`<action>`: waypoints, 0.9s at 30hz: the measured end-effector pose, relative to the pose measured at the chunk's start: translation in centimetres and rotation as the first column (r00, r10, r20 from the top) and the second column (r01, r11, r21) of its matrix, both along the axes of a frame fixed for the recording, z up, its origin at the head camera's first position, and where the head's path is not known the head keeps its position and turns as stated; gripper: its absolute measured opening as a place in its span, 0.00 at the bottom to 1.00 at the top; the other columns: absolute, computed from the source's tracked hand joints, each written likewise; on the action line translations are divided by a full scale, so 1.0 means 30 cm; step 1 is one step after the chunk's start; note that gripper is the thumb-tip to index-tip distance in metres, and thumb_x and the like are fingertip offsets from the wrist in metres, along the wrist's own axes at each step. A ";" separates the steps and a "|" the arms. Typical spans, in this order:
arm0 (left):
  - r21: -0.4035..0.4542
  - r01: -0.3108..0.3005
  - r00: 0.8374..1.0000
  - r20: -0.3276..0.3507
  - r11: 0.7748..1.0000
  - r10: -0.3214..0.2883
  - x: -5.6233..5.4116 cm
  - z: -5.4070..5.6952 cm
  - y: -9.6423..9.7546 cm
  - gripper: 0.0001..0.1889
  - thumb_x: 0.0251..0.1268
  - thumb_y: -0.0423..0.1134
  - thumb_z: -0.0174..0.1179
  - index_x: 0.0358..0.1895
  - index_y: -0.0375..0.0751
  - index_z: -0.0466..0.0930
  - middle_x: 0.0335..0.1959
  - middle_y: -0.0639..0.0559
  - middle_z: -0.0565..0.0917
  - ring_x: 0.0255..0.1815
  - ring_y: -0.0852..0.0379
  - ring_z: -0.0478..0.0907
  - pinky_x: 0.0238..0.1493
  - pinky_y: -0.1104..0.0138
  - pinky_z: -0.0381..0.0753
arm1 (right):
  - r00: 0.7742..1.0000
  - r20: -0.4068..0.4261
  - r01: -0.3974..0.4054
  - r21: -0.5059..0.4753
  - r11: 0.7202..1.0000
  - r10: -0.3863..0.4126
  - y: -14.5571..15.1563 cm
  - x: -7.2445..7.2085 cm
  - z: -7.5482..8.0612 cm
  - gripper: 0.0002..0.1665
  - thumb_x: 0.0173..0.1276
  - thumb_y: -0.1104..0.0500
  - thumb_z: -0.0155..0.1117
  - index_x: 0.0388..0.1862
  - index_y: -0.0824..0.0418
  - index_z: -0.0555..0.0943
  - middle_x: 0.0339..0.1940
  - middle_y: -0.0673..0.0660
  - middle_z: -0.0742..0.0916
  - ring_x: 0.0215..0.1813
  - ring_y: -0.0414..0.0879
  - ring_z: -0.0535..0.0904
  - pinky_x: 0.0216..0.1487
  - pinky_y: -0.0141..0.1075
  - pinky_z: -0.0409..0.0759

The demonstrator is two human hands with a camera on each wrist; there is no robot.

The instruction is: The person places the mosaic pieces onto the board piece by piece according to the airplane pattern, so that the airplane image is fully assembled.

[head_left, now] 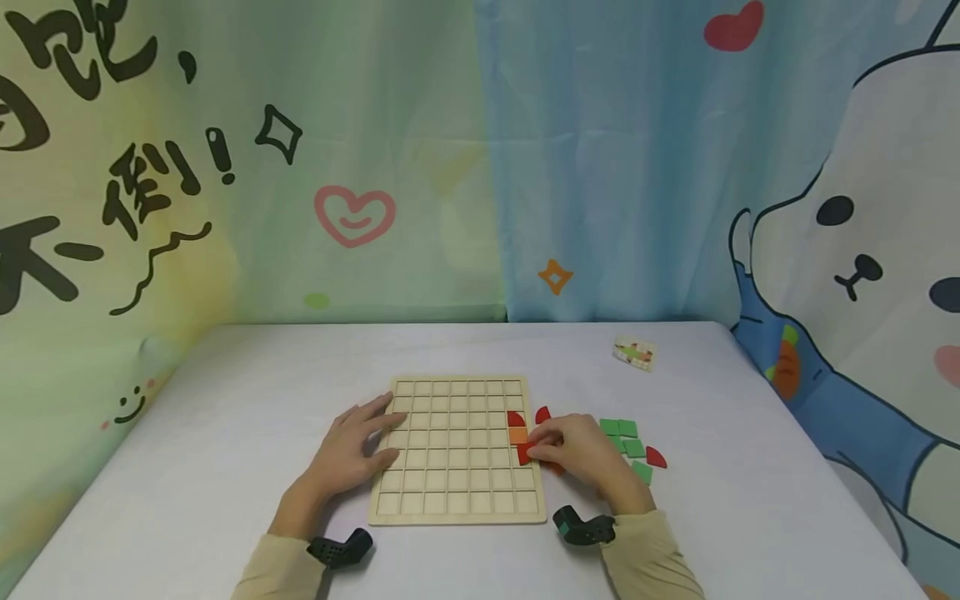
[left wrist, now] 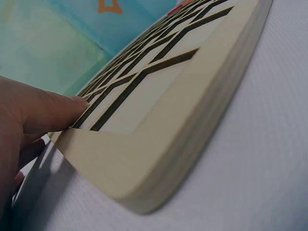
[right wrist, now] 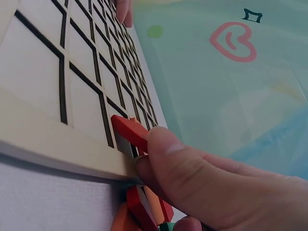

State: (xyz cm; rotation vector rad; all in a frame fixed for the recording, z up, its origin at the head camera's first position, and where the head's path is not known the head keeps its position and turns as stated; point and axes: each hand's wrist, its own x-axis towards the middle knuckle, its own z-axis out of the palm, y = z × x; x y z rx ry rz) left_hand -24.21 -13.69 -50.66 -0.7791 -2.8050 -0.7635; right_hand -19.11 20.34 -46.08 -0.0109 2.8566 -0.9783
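A pale wooden grid board (head_left: 457, 518) lies flat on the table. My left hand (head_left: 348, 454) rests at its left side, fingers extended over the frame; in the left wrist view the thumb (left wrist: 57, 113) touches the board near a corner. Between thumb and fingers my right hand (head_left: 581, 454) pinches a flat red piece (right wrist: 129, 132), tilted over the board's right column. Just above it in that column sit an orange square tile (head_left: 518, 435) and a red quarter-round tile (head_left: 515, 418). The fingers hide part of the held piece.
Several green tiles (head_left: 633, 448) lie right of my right hand, with a red quarter-round piece (head_left: 656, 457) beside them. Another red piece (head_left: 542, 414) is near the board's right edge. A small patterned card (head_left: 634, 353) lies at the back right. A curtain (head_left: 420, 167) hangs behind the table.
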 end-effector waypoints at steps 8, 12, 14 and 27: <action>0.005 0.006 1.000 0.009 1.000 -0.006 -0.004 0.016 0.002 0.28 0.56 0.53 0.60 0.61 0.49 0.76 0.72 0.46 0.65 0.73 0.45 0.61 0.73 0.48 0.54 | 1.000 -0.019 -0.001 -0.005 1.000 0.001 -0.005 -0.003 -0.003 0.07 0.54 0.56 0.74 0.34 0.50 0.86 0.24 0.43 0.84 0.30 0.38 0.73 0.31 0.30 0.73; 0.008 0.003 1.000 0.019 1.000 -0.004 -0.005 0.019 0.003 0.28 0.56 0.53 0.59 0.61 0.50 0.76 0.72 0.46 0.65 0.73 0.46 0.60 0.73 0.48 0.53 | 1.000 -0.021 -0.006 -0.009 1.000 0.006 -0.005 -0.001 0.002 0.07 0.54 0.56 0.74 0.33 0.50 0.86 0.23 0.43 0.83 0.28 0.39 0.73 0.28 0.30 0.72; 0.010 0.005 1.000 0.016 1.000 -0.005 -0.004 0.018 0.002 0.28 0.56 0.53 0.59 0.61 0.50 0.76 0.72 0.46 0.65 0.73 0.45 0.60 0.73 0.47 0.54 | 1.000 -0.021 -0.012 -0.010 1.000 0.011 -0.007 0.001 0.003 0.07 0.54 0.56 0.74 0.33 0.50 0.86 0.22 0.43 0.83 0.26 0.39 0.72 0.27 0.30 0.72; 0.033 0.012 1.000 -0.018 0.999 -0.011 -0.004 -0.001 -0.003 0.28 0.56 0.55 0.60 0.60 0.50 0.77 0.71 0.45 0.66 0.72 0.43 0.62 0.71 0.45 0.56 | 0.998 -0.034 -0.056 0.044 0.998 0.057 -0.026 -0.004 0.001 0.07 0.54 0.54 0.74 0.33 0.51 0.86 0.21 0.43 0.81 0.27 0.38 0.72 0.28 0.30 0.71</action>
